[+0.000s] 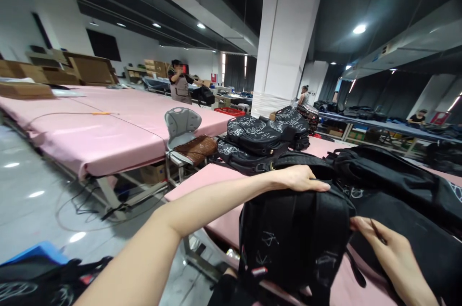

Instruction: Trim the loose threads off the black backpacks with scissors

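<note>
A black backpack point(296, 238) with faint white line drawings stands upright at the near edge of a pink table point(216, 176). My left hand point(299, 178) lies across its top, fingers curled over the top edge and gripping it. My right hand point(386, 243) is at the backpack's right side, fingers pinched on a thin dark strap or pull that I cannot make out clearly. More black bags point(390, 176) lie right behind and to the right of it.
A pile of black backpacks with white patterns point(260, 137) sits further back on the table. A grey chair point(182, 130) stands between the tables. A large pink table point(108, 123) stretches left. Other people point(180, 84) work far off. A white pillar point(285, 36) rises behind.
</note>
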`<state>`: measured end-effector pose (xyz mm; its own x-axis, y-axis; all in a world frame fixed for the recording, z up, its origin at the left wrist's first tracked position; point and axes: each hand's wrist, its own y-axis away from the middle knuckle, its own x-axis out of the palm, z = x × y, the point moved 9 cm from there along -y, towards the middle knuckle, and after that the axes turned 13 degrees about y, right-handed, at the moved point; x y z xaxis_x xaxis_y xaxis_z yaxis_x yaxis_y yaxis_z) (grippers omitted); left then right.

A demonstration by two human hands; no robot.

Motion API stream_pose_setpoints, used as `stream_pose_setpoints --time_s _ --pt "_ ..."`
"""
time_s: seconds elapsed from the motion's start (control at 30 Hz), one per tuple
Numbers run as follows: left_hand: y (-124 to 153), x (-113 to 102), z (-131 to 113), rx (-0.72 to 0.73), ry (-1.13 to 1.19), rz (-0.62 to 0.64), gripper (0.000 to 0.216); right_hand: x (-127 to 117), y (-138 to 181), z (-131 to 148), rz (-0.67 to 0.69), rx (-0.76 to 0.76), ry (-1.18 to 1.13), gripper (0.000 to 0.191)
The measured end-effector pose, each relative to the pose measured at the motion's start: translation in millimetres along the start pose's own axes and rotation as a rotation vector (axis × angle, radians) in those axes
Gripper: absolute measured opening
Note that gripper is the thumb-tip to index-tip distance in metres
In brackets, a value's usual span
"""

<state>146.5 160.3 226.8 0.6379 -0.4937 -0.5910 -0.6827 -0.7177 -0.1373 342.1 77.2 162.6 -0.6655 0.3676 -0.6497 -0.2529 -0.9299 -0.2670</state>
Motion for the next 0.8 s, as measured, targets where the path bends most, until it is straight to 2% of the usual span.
stream_pose_setpoints --time_s 0.07,0.17,0.27,0.37,0.47,0.5,0.53,0.63,0.7,0.8 --pt "-3.3 5.4 1.0 -0.009 0.06 0.054 0.057 17.6 -1.5 12.0 0.037 0.012 -0.087 0.038" --pt "-2.1 5.6 -2.6 0.055 0.122 0.099 0.051 48.2 1.4 37.8 0.132 0.066 -0.353 0.035" --pt "4.4 -0.4 -2.8 0.079 0.098 0.078 0.05 68.3 5.6 58.9 0.201 0.127 -0.619 0.039" --pt "24.5 -12.2 -14.4 0.196 -0.048 -0.096 0.045 76.4 3.9 57.3 0.252 0.175 -0.712 0.041" --pt "69.4 -19.9 -33.9 0.433 -0.135 -0.307 0.028 72.2 -4.6 35.9 0.21 0.221 -0.769 0.039" --pt "85.1 -22.8 -32.1 0.448 -0.128 -0.365 0.027 68.9 -7.7 27.4 0.177 0.24 -0.775 0.039" --pt "98.5 -26.8 -23.7 0.405 -0.109 -0.417 0.025 66.4 -10.2 20.1 0.155 0.259 -0.774 0.039" --pt "127.2 -39.0 26.3 0.089 0.029 -0.536 0.028 68.2 -13.0 12.5 0.217 0.277 -0.747 0.037" --pt "134.0 -33.7 53.7 -0.053 0.131 -0.502 0.036 72.9 -11.3 15.4 0.312 0.26 -0.729 0.035" --pt "125.1 -11.4 72.1 -0.128 0.344 -0.391 0.046 74.3 -8.5 16.4 0.381 0.247 -0.714 0.035"
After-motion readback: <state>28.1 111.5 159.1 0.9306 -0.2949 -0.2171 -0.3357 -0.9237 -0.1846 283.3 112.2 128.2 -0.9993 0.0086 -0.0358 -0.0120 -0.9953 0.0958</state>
